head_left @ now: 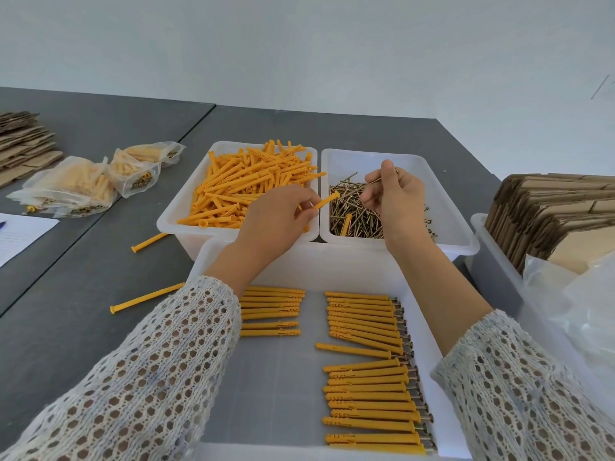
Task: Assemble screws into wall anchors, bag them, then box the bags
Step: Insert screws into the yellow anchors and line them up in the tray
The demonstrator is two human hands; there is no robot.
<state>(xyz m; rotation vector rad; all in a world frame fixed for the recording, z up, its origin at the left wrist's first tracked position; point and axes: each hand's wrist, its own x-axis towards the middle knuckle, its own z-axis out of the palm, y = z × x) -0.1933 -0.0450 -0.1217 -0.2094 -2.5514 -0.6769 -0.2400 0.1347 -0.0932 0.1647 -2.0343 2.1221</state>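
My left hand point(279, 216) grips a yellow wall anchor point(327, 199), its open end pointing right over the gap between two white bins. My right hand point(396, 194) pinches a thin screw point(382, 179) above the bin of loose screws point(357, 212). The left bin point(181, 207) is heaped with loose yellow anchors point(253, 184). In the near tray point(286, 377), assembled anchors with screws point(369, 371) lie in rows on the right, and a shorter row point(271, 312) sits partly under my left sleeve.
Filled plastic bags point(86, 184) lie at the left on the grey table, with flat cardboard point(23, 141) behind them. Two stray anchors point(146, 297) lie on the table. A bin with folded cartons point(552, 217) and clear plastic bags point(579, 294) stands at the right. A paper sheet point(20, 234) is at the far left.
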